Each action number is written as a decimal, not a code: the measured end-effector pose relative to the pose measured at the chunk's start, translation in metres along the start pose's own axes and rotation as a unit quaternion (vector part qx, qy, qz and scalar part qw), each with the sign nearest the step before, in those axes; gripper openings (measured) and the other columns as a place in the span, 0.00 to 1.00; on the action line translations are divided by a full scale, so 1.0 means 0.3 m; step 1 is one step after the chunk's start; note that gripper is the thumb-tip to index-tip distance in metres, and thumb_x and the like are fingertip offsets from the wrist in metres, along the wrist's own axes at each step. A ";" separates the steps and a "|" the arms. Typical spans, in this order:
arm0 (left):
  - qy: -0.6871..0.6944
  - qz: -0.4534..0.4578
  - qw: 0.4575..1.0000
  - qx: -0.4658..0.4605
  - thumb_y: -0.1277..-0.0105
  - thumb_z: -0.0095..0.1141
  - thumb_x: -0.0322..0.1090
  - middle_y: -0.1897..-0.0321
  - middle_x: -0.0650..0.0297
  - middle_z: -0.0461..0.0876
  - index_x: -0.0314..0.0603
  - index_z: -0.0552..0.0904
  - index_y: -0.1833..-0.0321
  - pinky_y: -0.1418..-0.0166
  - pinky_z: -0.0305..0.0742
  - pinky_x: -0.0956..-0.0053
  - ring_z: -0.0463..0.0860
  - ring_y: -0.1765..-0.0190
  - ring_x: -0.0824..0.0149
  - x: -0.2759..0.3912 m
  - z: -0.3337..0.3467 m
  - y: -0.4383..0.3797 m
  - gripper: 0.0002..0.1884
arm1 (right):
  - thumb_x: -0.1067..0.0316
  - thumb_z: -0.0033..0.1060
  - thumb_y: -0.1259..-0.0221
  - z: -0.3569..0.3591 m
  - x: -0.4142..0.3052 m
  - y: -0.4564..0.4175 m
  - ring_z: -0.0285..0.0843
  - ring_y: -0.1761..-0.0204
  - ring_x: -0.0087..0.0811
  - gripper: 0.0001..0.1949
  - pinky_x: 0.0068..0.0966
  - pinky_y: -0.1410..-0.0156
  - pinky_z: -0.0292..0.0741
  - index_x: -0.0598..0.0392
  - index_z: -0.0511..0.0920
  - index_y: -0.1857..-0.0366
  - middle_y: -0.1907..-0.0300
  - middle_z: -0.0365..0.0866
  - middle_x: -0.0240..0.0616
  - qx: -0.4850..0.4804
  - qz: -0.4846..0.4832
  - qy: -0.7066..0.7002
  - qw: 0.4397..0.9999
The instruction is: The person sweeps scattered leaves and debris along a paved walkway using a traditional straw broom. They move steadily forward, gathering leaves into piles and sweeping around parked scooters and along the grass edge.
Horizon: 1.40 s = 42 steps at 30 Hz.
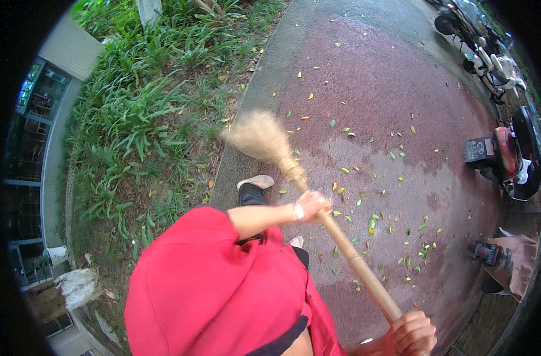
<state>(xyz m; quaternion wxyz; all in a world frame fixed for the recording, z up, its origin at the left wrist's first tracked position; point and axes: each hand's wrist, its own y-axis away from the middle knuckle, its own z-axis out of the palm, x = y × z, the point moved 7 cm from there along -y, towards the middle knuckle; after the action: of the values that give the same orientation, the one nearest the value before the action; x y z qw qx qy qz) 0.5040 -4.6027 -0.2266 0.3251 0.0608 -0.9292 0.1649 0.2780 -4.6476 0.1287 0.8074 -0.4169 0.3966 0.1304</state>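
A broom with a bamboo handle point(357, 262) slants across the paved path, from the lower right up to the left. My left hand point(314, 206), with a white band at the wrist, grips the handle just below the bound neck. Farther down, near the lower edge of the view, my right hand point(411, 334) is closed around the handle's other part. The straw head point(260, 135) is motion-blurred over the grey edging strip beside the planted bed; whether it touches the ground I cannot tell. Loose green and yellow leaves point(371, 227) lie scattered on the reddish path point(363, 89).
Ferns and grass point(137, 115) fill the bed at left, before a building's windows point(28, 178). Parked scooters point(497, 71) line the right side, including a red one point(507, 151). Another partly covered vehicle point(512, 262) stands lower right. My shoe point(257, 181) is on the edging.
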 end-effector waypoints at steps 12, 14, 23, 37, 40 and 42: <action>0.068 0.123 0.990 0.031 0.52 0.64 0.36 0.82 0.65 0.72 0.52 0.74 0.78 0.67 0.70 0.62 0.76 0.73 0.59 -0.346 -0.509 -0.368 0.09 | 0.69 0.57 0.45 0.391 0.296 -0.357 0.60 0.90 0.22 0.14 0.23 0.84 0.60 0.48 0.63 0.85 0.90 0.64 0.26 0.121 -0.042 0.110 0.986; 0.070 0.082 0.981 -0.161 0.52 0.65 0.37 0.81 0.64 0.75 0.51 0.74 0.77 0.67 0.72 0.59 0.80 0.71 0.58 -0.493 -0.491 -0.247 0.10 | 0.69 0.57 0.45 0.401 0.390 -0.363 0.59 0.90 0.23 0.16 0.23 0.84 0.58 0.47 0.61 0.86 0.91 0.63 0.25 0.152 0.025 0.110 0.982; 0.074 0.256 0.887 -0.378 0.59 0.67 0.39 0.83 0.63 0.80 0.55 0.79 0.77 0.71 0.76 0.56 0.82 0.76 0.53 -0.334 -0.364 -0.164 0.09 | 0.65 0.44 0.35 0.724 0.188 0.124 0.52 0.89 0.21 0.18 0.20 0.78 0.63 0.42 0.56 0.86 0.91 0.51 0.23 0.410 -0.126 0.192 0.883; 0.312 0.552 0.414 -0.653 0.62 0.63 0.36 0.81 0.55 0.81 0.48 0.83 0.79 0.69 0.76 0.54 0.83 0.73 0.49 0.494 -0.737 1.169 0.06 | 0.53 0.28 0.22 2.386 -0.066 0.411 0.51 0.91 0.18 0.20 0.20 0.83 0.62 0.47 0.60 0.78 0.90 0.55 0.23 0.589 -0.180 0.689 0.382; 0.259 0.570 0.371 -0.686 0.59 0.62 0.36 0.80 0.55 0.81 0.48 0.82 0.78 0.67 0.78 0.53 0.83 0.72 0.48 0.282 -0.794 1.316 0.05 | 0.53 0.39 0.25 2.473 0.000 0.604 0.51 0.89 0.19 0.17 0.22 0.82 0.59 0.46 0.61 0.76 0.88 0.55 0.23 0.648 -0.192 0.605 0.421; 0.113 0.534 0.314 -0.777 0.60 0.61 0.36 0.81 0.55 0.81 0.47 0.82 0.78 0.67 0.78 0.52 0.83 0.72 0.48 0.032 -0.762 1.328 0.06 | 0.53 0.53 0.32 2.492 0.059 0.793 0.54 0.86 0.20 0.14 0.25 0.81 0.57 0.47 0.63 0.69 0.83 0.59 0.23 0.709 -0.249 0.545 0.372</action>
<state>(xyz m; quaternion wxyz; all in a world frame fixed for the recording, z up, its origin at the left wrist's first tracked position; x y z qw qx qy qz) 0.5423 -4.1497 -0.1590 0.1663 -0.7483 -0.4158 -0.4895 0.5582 -3.9221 0.2325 0.4125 0.2475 0.5761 -0.6608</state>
